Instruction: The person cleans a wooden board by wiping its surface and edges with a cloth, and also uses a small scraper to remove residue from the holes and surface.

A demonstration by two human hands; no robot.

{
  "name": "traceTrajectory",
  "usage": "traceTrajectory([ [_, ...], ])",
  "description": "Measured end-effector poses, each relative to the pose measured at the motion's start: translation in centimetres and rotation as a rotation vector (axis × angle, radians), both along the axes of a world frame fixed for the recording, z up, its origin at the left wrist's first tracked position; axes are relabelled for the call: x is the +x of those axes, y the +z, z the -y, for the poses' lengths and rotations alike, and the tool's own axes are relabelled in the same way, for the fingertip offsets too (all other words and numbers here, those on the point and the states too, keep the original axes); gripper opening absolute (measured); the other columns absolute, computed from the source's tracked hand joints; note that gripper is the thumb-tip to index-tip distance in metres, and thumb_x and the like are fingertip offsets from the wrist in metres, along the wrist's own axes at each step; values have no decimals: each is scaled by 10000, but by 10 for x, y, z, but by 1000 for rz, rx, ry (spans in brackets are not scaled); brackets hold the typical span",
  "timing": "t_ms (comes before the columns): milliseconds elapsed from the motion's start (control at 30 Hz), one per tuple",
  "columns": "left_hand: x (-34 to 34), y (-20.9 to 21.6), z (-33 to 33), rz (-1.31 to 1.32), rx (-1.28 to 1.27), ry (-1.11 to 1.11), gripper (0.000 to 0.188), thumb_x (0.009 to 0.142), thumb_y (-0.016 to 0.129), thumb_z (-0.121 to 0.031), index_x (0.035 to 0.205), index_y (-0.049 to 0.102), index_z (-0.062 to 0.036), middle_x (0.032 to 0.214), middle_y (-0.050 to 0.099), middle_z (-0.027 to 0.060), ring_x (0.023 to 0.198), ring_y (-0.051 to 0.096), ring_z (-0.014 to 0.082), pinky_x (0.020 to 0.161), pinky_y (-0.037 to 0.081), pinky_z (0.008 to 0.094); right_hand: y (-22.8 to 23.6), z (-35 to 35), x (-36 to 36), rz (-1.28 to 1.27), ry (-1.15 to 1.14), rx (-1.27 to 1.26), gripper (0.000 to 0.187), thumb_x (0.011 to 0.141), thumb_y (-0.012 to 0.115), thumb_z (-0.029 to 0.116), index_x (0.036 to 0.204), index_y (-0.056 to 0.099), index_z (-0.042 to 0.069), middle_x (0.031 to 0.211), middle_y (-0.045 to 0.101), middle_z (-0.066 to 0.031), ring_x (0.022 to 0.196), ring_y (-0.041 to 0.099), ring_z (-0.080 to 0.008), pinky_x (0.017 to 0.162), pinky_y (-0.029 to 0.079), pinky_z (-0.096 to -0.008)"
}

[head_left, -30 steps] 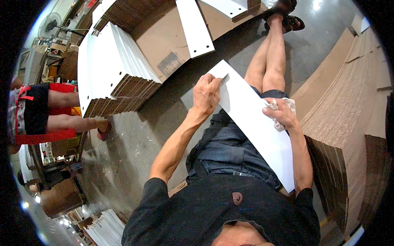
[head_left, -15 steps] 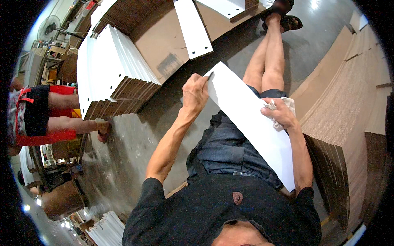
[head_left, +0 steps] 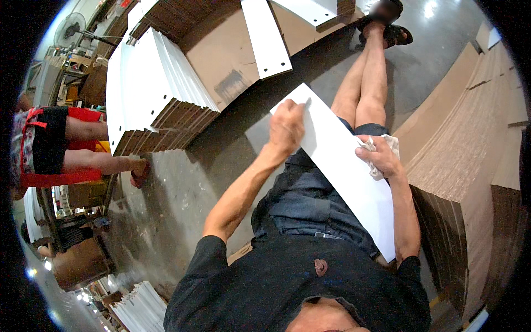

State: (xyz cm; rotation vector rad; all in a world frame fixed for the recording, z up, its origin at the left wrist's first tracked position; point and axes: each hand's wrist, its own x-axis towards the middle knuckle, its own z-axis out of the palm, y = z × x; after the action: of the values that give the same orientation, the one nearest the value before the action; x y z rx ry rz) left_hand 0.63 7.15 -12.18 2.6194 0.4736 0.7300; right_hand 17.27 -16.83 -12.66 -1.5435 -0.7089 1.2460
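Observation:
A long white panel [head_left: 345,174] slants across my lap, its far end up by my left hand and its near end against my right forearm. My left hand [head_left: 286,126] is closed and rests over the panel's far left part. A small greyish tip shows by its fingers, too small to name. My right hand [head_left: 381,157] grips a crumpled white cloth [head_left: 391,145] and lies on the panel's right long edge, thumb on the white face.
Stacked white panels [head_left: 146,91] with drilled holes stand on cardboard at the far left, near a single white panel [head_left: 266,44]. Brown sheets [head_left: 442,232] are piled at right. Another person's legs [head_left: 88,146] show at left, beneath a standing fan [head_left: 69,30].
My left hand has shifted right, from the panel's left edge onto its white face. My right hand keeps its hold on the cloth, and the panel has barely moved.

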Motion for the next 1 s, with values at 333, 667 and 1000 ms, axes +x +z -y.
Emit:
traceTrajectory([
  [333,-23,21,13,-44,25,-118,306,895,509,5,1122,698,-75,765,606,111,666,562,211,562,477,352,-4,2,7,-166,-112,-31,460,889,658,263,1238,617,-35,995,653,-34,890,585,-105,814,467,-240],
  [667,-44,15,72,83,-322,-224,130,809,658,2,930,700,-22,830,651,123,736,625,240,638,525,347,-17,1,11,-198,-171,-27,434,876,690,241,1196,630,-45,969,655,-41,889,593,-110,801,478,-250],
  [1000,-17,27,55,82,-1471,142,214,861,770,-111,1027,732,20,872,710,49,772,623,106,705,509,243,-2,-55,34,-16,-197,111,404,872,727,239,1179,657,-15,960,665,-56,890,611,-130,785,483,-263],
])
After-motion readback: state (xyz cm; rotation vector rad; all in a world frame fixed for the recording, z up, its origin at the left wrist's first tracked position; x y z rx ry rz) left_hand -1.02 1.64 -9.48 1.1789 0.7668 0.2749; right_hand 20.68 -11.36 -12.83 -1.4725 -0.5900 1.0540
